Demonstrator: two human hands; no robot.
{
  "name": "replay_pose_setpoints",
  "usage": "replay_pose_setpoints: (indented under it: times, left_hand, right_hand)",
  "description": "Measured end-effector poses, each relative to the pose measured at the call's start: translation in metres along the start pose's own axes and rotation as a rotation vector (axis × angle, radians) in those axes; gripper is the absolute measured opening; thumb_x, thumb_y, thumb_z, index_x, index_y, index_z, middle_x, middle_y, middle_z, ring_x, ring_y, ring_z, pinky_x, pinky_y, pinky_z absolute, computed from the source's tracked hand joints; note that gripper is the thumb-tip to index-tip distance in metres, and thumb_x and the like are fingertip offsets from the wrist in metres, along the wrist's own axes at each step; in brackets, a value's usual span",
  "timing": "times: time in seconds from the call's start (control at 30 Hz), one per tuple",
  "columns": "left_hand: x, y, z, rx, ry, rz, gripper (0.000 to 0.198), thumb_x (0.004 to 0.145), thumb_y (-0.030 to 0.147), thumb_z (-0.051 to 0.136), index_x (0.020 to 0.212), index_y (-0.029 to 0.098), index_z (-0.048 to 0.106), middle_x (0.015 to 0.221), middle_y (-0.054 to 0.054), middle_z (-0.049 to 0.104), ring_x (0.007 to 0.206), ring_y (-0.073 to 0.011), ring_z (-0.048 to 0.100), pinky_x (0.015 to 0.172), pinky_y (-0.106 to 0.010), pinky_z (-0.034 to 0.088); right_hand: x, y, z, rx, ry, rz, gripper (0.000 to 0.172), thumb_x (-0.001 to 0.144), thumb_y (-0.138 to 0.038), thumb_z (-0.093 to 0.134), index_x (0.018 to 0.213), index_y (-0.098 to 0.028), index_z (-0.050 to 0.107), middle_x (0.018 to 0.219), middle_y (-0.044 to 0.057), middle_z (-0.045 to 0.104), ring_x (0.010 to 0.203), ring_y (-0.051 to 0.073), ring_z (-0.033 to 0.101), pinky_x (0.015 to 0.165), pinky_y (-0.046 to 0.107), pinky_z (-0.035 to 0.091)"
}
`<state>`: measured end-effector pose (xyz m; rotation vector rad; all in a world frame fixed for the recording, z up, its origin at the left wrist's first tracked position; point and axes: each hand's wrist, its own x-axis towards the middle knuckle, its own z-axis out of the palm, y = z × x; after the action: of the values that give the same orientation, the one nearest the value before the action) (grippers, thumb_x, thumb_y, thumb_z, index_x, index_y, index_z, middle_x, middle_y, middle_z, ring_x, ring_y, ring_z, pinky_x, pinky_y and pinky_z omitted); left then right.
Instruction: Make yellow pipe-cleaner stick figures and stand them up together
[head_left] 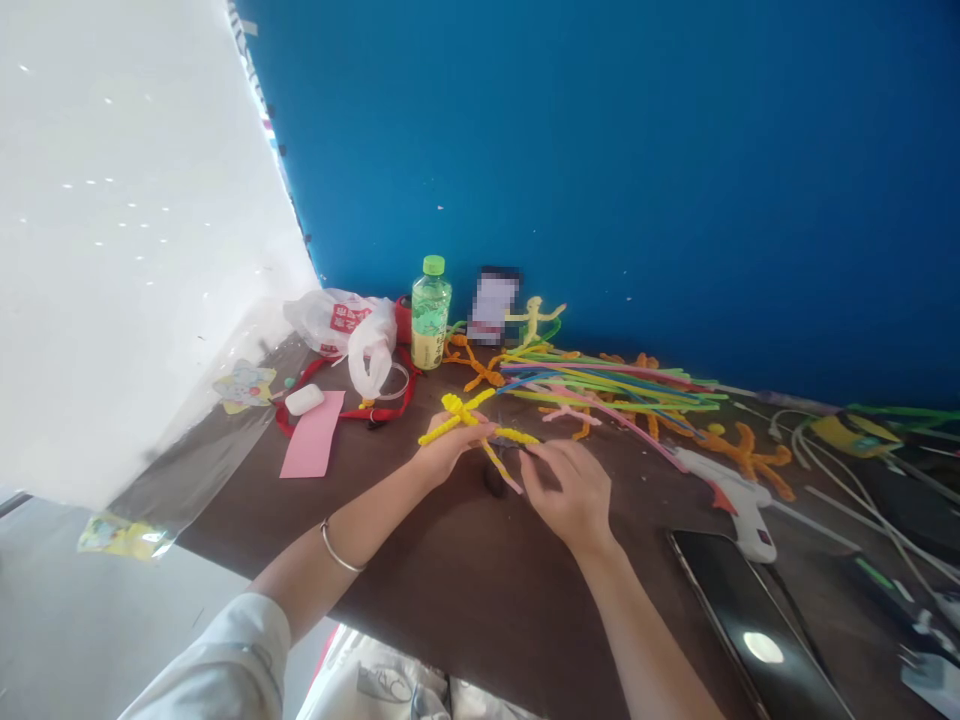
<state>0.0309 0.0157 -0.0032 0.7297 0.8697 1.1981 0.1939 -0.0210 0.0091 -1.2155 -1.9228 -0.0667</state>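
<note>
A yellow pipe-cleaner figure (455,410) with a coiled head and limbs is held over the table by my left hand (444,452), fingers closed around its middle. One wrapped leg of it points right; the other hangs lower and ends in a pinkish tip. My right hand (571,490) is at the end of the right-pointing leg, thumb and forefinger curled together there in what looks like a pinch. Its exact contact is hard to make out. Beneath the figure lies a dark object, perhaps scissors (493,478), partly hidden.
Loose pipe cleaners (622,385) and orange pipe-cleaner figures (750,460) lie along the blue wall. To the right are a glue gun (739,495), a phone (757,620) and cables. Leftward stand a green-capped bottle (431,315), a plastic bag (367,340) and pink paper (311,440).
</note>
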Motion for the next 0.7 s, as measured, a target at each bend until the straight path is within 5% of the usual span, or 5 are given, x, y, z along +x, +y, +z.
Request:
replay_pose_setpoints:
  times: [0.13,0.47,0.7]
  left_hand:
    - [-0.001,0.000,0.001,-0.025,-0.115,-0.093,0.025,0.052,0.019,0.075,0.070,0.011,0.059,0.064,-0.001,0.060,0.064,-0.0131,0.060,0.071,-0.030,0.045]
    - [0.002,0.000,-0.003,-0.092,-0.259,-0.485,0.017,0.058,0.017,0.071,0.071,0.013,0.062,0.060,0.002,0.059,0.057,-0.0053,0.055,0.066,-0.020,0.041]
    - [-0.001,-0.001,-0.001,-0.066,-0.326,-0.307,0.022,0.056,0.020,0.074,0.072,0.012,0.062,0.067,-0.001,0.061,0.066,-0.0102,0.058,0.077,-0.028,0.043]
  right_hand:
    - [0.000,0.009,-0.001,-0.239,-0.067,-0.301,0.024,0.081,-0.016,0.049,0.104,-0.020,0.058,0.093,0.009,0.063,0.088,0.020,0.056,0.077,0.032,0.041]
    - [-0.002,0.011,-0.011,-0.253,-0.174,-0.492,0.033,0.084,-0.010,0.043,0.114,-0.019,0.053,0.094,0.010,0.063,0.090,0.020,0.057,0.077,0.034,0.043]
    - [0.003,0.010,-0.011,-0.328,-0.174,-0.496,0.020,0.082,-0.018,0.049,0.099,-0.014,0.060,0.074,0.008,0.062,0.071,0.017,0.055,0.064,0.031,0.038]
